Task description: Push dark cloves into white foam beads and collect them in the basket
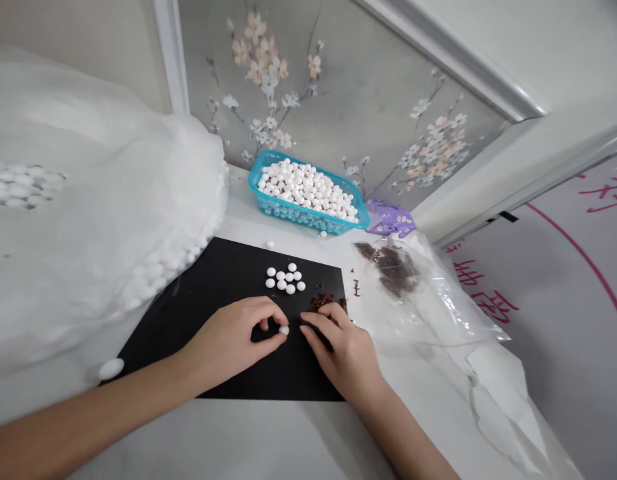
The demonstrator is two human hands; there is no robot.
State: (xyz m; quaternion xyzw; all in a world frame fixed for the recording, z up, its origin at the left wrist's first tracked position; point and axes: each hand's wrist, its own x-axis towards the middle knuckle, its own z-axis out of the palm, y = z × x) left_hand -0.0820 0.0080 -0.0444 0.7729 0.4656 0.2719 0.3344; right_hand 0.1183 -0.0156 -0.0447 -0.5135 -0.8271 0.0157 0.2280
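Note:
My left hand pinches a small white ball between thumb and fingertips, just above a black mat. To its right, my right hand has thumb and index fingertips drawn close together. Anything between them is too small to make out. Small dark brown pieces lie in a heap directly behind my right fingers, partly hidden by them. Beyond my hands, a loose cluster of several white balls rests on the mat.
A blue basket full of white balls stands behind the mat, beside a purple packet. A clear bag with brown pieces lies right. A large white bag of balls bulges at left, a single ball near it.

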